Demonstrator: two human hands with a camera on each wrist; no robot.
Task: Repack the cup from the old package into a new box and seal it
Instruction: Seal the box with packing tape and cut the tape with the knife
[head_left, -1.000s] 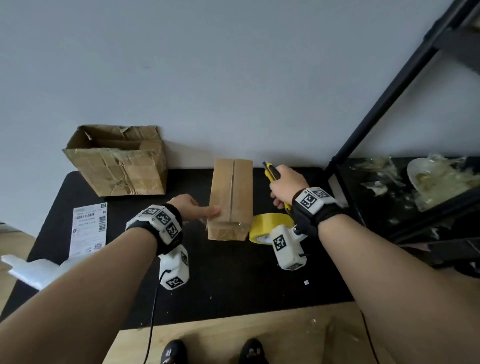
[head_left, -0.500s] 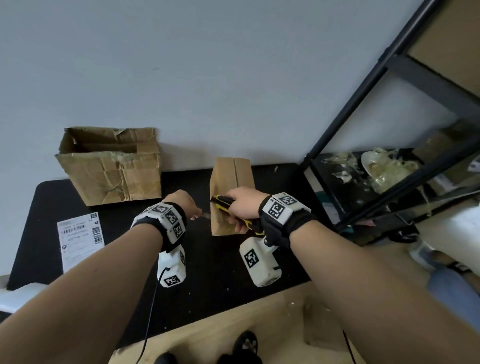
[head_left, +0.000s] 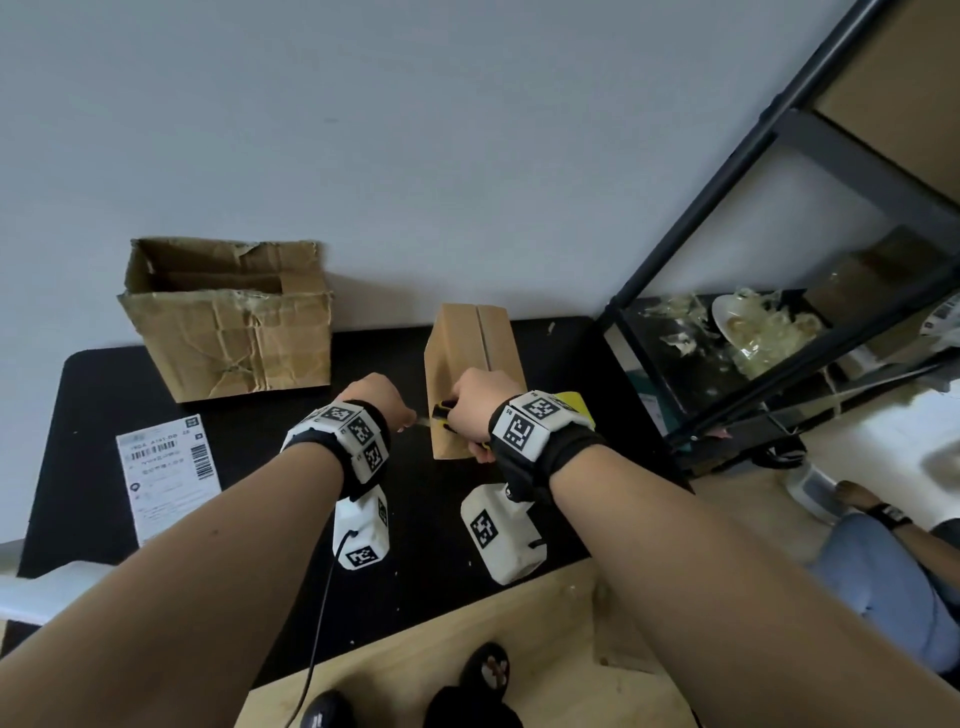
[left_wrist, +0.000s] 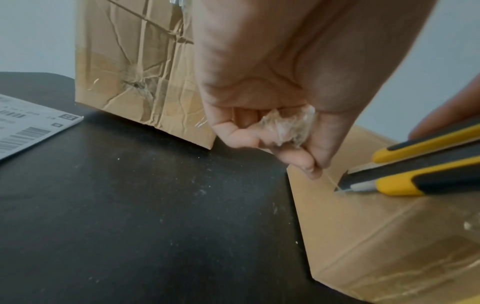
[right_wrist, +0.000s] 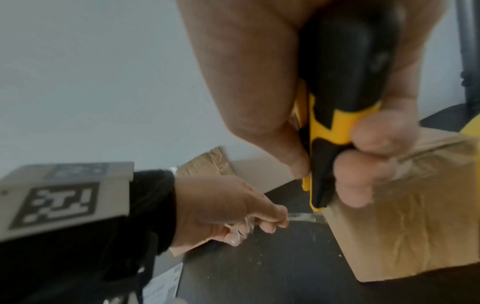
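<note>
The new brown box (head_left: 470, 353) (left_wrist: 363, 226) (right_wrist: 415, 216) stands closed on the black mat, clear tape over its near end. My right hand (head_left: 475, 410) (right_wrist: 337, 164) grips a yellow and black utility knife (left_wrist: 405, 174) (right_wrist: 335, 123), its blade tip at the box's left near edge. My left hand (head_left: 382, 400) (left_wrist: 272, 133) (right_wrist: 246, 218), just left of the box, pinches a strip of clear tape (left_wrist: 288, 127) pulled taut from that edge, with crumpled tape in its palm. The old crumpled box (head_left: 228, 322) (left_wrist: 140, 67) stands open at the back left. No cup shows.
A shipping label (head_left: 169, 483) lies on the mat (head_left: 260, 597) at left. A yellow tape roll (head_left: 571, 402) peeks out behind my right wrist. A black metal shelf (head_left: 753, 332) with plastic scraps stands at right. Another person's leg (head_left: 872, 566) is at lower right.
My right hand brought the knife from the box's right side across to its left near edge. My left hand drew back from the box's side and now pinches tape.
</note>
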